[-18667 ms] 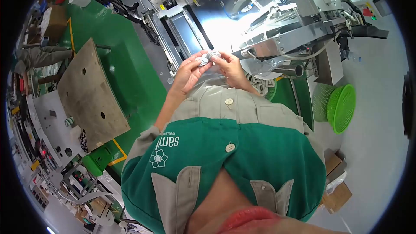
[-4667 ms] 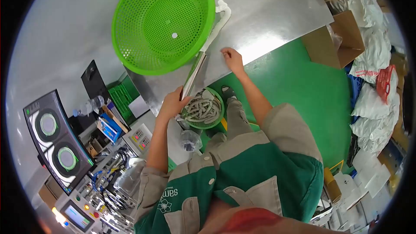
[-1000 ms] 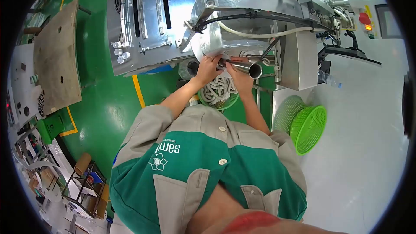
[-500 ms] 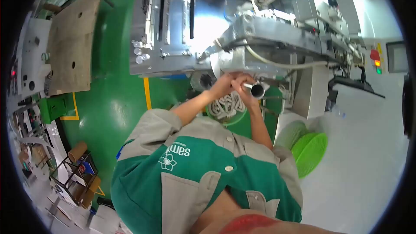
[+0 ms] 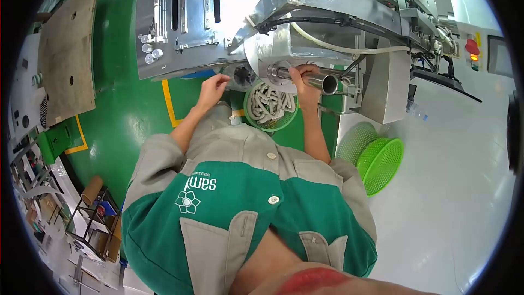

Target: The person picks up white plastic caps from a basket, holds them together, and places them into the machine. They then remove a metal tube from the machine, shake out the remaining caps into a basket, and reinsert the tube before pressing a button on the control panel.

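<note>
My right hand is wrapped round a shiny metal tube that sticks out sideways from the machine's round flange. The tube's open end points right. Off to the left, my left hand is raised beside the machine's lower front edge, its thumb and fingers drawn together in a pinch. Whatever may be between those fingertips is too small to make out. Below and between both hands stands a green basket holding a heap of pale, sausage-like pieces.
The steel machine spans the front, with a cable and hose along its arm. A metal chute hangs at right. Green baskets and a plastic bottle are on the right-hand floor. A wooden board stands at left.
My left hand has left the tube and moved left, away from my right hand. My right hand is still at the tube. The view has shifted, showing more of the basket.
</note>
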The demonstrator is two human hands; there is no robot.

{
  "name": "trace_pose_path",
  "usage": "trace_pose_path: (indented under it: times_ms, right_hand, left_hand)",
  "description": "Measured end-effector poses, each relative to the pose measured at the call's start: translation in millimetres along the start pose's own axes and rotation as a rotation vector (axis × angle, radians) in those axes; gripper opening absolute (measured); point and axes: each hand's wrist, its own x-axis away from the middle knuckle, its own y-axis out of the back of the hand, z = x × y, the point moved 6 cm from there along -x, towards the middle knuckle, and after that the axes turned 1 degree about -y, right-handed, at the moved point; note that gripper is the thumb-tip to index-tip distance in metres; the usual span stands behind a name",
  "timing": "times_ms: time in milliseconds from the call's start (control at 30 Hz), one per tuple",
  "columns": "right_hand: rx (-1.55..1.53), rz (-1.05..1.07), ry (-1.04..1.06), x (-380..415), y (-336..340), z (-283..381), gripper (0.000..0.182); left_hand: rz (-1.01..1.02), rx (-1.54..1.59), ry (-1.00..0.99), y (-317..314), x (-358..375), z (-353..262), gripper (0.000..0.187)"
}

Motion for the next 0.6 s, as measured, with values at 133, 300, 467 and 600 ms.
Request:
trace_pose_path:
  times_ms: [133,300,467,600]
  right_hand:
    - [0.083,0.097,0.027,0.3,0.4,16.2,0.026]
    - [0.276,0.243,-0.033,6.1,21.1,3.7,0.034]
    - [0.564,-0.165,-0.061,26.0,25.6,-12.8,0.045]
    - [0.415,-0.163,-0.112,32.1,70.8,-20.0,0.050]
  left_hand:
    - [-0.109,-0.039,0.059,25.9,10.3,20.0,0.014]
    - [-0.024,-0.138,-0.028,19.8,13.6,2.9,0.016]
    - [0.171,-0.085,-0.118,-22.8,-2.4,-46.6,0.018]
    - [0.312,-0.199,-0.297,-46.6,2.0,-89.8,0.018]
